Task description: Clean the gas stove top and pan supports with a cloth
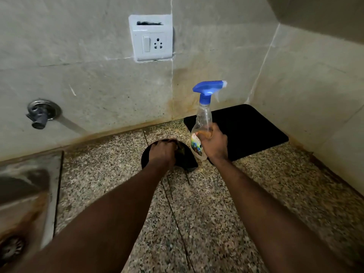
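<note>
My right hand grips the spray bottle; my left hand clutches a dark round object on the counter.

Dim, warm indoor light; wide-angle bending at the edges, motion blur on the sink at left

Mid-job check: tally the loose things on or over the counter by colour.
Black: 2 (flat mat in the corner, round item the left hand holds)
Clear with blue trigger: 1 (spray bottle in the right hand)
Total: 3
</note>
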